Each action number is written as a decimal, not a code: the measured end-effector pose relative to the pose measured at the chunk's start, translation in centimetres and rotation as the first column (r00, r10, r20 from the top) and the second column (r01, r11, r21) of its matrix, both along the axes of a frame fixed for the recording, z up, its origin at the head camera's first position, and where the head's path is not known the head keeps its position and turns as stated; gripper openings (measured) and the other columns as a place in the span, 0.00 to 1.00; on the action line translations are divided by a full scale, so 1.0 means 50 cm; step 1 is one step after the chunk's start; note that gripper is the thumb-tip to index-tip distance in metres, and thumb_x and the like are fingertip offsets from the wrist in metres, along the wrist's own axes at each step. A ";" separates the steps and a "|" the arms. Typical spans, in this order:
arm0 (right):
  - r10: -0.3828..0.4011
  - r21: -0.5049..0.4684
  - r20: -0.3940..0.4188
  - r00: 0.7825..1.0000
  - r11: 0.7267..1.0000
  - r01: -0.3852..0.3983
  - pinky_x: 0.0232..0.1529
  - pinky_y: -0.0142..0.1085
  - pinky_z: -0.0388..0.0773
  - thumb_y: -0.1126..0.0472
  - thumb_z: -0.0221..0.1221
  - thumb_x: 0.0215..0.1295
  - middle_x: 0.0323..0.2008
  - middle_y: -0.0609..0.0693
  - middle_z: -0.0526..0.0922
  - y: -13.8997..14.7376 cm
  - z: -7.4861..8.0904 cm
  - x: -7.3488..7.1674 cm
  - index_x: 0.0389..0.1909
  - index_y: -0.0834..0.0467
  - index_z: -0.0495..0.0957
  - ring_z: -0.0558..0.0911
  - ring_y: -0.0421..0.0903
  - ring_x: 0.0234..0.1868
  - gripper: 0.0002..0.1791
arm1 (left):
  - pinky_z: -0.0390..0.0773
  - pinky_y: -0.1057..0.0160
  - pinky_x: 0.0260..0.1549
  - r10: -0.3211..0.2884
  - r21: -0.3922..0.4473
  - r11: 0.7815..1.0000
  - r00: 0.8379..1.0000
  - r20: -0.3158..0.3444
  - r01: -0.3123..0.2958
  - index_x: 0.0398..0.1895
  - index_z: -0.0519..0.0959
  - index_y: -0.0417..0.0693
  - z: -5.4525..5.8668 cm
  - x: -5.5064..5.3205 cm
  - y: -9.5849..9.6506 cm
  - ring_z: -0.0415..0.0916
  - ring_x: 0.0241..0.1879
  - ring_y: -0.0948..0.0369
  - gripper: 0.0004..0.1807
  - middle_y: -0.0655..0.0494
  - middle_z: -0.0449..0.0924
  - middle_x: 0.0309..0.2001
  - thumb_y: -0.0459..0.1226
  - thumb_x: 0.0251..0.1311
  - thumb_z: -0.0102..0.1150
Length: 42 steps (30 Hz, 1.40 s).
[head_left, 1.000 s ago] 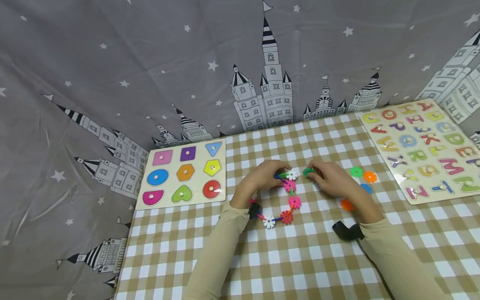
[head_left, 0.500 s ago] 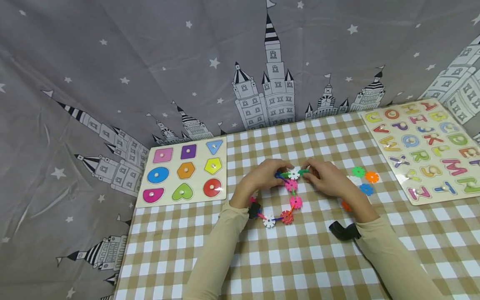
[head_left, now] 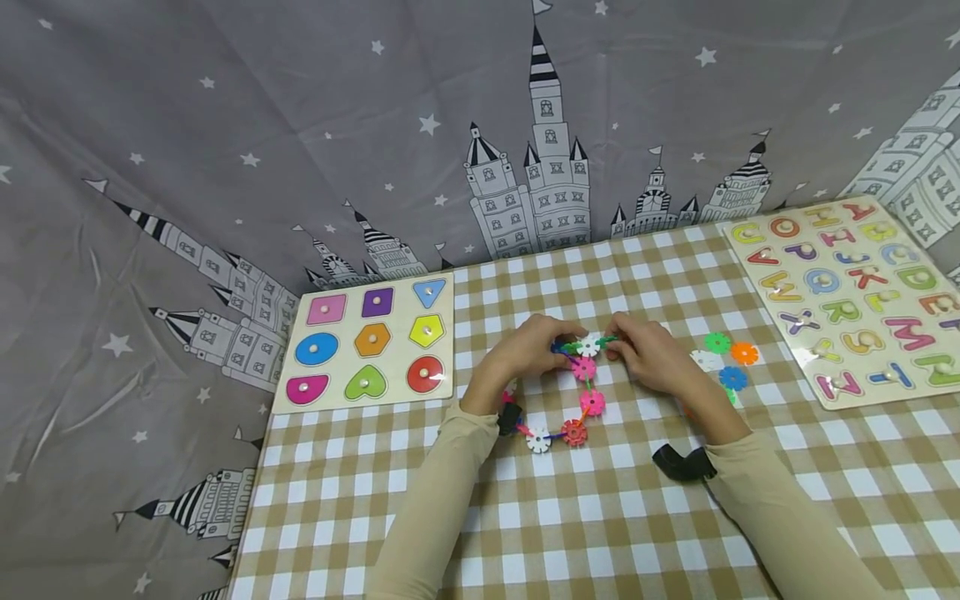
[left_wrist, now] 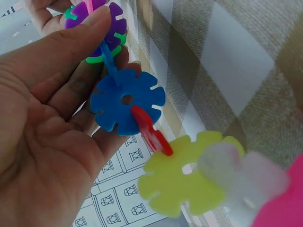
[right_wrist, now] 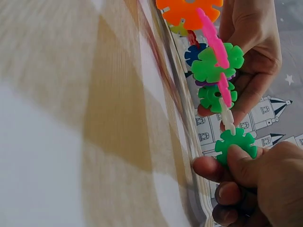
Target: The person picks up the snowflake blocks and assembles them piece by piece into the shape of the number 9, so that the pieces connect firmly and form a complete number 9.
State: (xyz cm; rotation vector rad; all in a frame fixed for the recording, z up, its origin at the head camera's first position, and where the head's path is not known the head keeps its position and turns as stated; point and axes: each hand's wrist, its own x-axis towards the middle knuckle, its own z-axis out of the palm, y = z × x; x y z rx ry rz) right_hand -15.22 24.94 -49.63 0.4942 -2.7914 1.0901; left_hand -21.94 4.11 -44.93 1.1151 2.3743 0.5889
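A chain of slotted plastic flower discs curves in a loop on the checked cloth, with pink discs and a red disc along its right side. My left hand grips its far end, thumb over a purple disc; a blue disc and a yellow disc trail from there. Between thumb and forefinger, my right hand pinches a green disc. That disc meets the edge of a white disc at the chain's end. The hands are close together.
Loose discs lie right of the right hand, among them a green one, an orange one and a blue one. A shape puzzle board sits at left, an alphabet board at right. A castle-print curtain stands behind.
My right hand has moved left, bringing the green disc from apart to the white disc's edge. The left hand stays on the chain, nearly still.
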 end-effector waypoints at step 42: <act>0.017 0.008 0.060 0.998 1.000 -0.017 0.29 0.37 0.67 0.65 0.60 0.67 0.21 0.47 0.76 -0.004 -0.014 -0.004 0.36 0.58 0.72 0.69 0.42 0.22 0.05 | 0.77 0.63 0.50 0.055 -0.045 0.998 0.998 0.038 -0.053 0.61 0.75 0.42 0.004 0.007 0.009 0.80 0.48 0.59 0.24 0.49 0.84 0.49 0.42 0.65 0.61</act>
